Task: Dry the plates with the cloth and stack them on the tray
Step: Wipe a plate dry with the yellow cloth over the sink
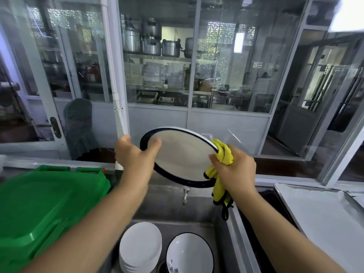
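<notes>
Plate [182, 156] between hands, cloth [221, 152] apparently touching.

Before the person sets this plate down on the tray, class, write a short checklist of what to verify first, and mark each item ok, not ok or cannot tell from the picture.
1. Left hand grips the plate by its rim: ok.
2. Right hand holds the yellow cloth against the plate's right edge: ok.
3. Plate fully dry: cannot tell; no drops show, but the back is hidden.
4. Tray on the right has bare room for the plate: ok.
5. Cloth's hanging tail clear of the sink: ok; it dangles above the basin.
6. Plates left to dry: not ok; a white stack and a dark-rimmed dish wait in the sink.
</notes>
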